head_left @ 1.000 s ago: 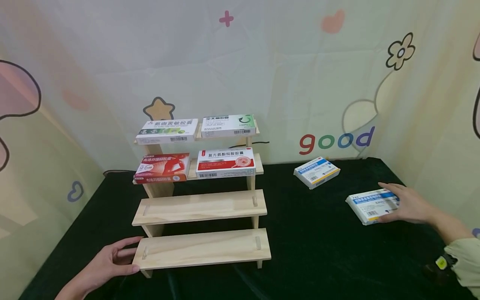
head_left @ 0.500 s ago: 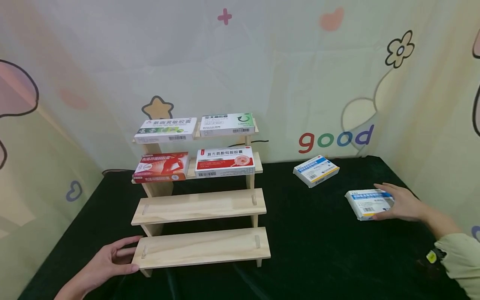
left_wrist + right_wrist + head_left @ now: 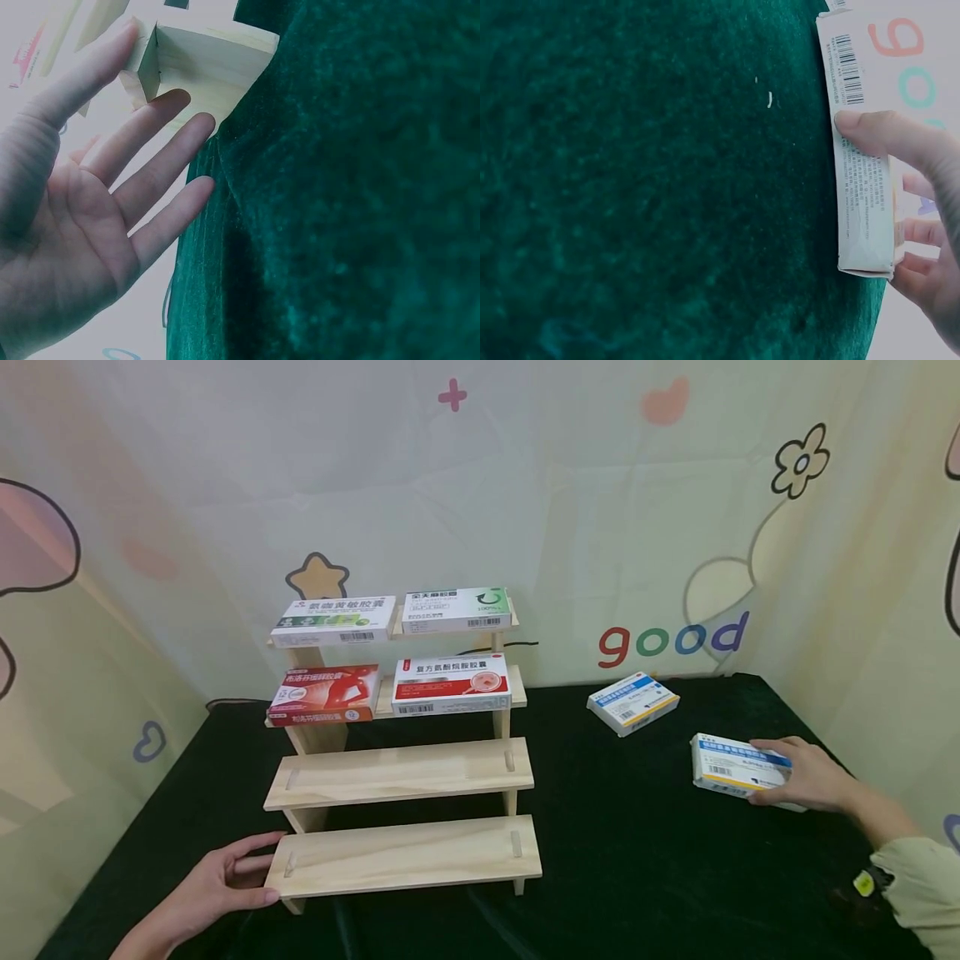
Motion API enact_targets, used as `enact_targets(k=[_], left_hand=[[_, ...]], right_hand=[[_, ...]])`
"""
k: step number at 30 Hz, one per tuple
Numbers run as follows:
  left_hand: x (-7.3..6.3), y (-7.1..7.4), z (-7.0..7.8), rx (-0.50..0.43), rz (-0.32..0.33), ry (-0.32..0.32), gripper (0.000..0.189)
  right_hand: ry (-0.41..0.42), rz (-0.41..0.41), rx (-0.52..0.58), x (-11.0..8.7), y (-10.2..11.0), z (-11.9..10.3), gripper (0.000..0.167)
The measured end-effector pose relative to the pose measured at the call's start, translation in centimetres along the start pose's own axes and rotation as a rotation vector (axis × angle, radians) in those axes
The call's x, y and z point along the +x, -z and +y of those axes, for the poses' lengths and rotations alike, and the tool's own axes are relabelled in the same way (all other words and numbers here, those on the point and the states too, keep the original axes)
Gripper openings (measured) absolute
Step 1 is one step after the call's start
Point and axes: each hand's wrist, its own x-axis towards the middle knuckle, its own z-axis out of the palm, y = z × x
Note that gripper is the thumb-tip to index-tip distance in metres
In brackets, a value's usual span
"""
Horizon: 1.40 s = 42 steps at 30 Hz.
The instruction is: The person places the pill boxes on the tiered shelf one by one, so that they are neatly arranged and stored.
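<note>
Right of the wooden rack [image 3: 405, 772], the right hand [image 3: 817, 777] grips a blue-and-white medicine carton [image 3: 723, 764], which has just turned, showing more of its yellow-striped side; apparently it is being reoriented. Left of the rack, the left hand [image 3: 213, 885] pinches the lowest shelf's [image 3: 405, 857] end. Fingers cover the carton's right part; whether it is lifted is unclear.

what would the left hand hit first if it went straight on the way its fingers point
The wooden stand, at the left end of its lowest shelf; the left hand appears to touch it there, so probably no free gap.
</note>
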Motion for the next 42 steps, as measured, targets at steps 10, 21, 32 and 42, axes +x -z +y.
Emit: enact_targets(k=[10,21,32,42], left_hand=[[0.0,0.0,-0.1,-0.015,-0.015,-0.018,0.073],[0.0,0.1,-0.2,-0.016,-0.025,-0.024,0.070],[-0.1,0.0,-0.2,-0.025,-0.025,-0.028,0.071],[0.0,0.1,-0.3,-0.056,-0.035,-0.041,0.070]], right_hand=[[0.022,0.032,-0.017,-0.4,-0.1,-0.4,0.083],[0.043,0.040,-0.040,-0.7,0.2,-1.3,0.083],[0.043,0.035,-0.048,-0.6,0.9,-2.5,0.083],[0.092,0.066,-0.069,-0.3,1.6,-3.8,0.082]])
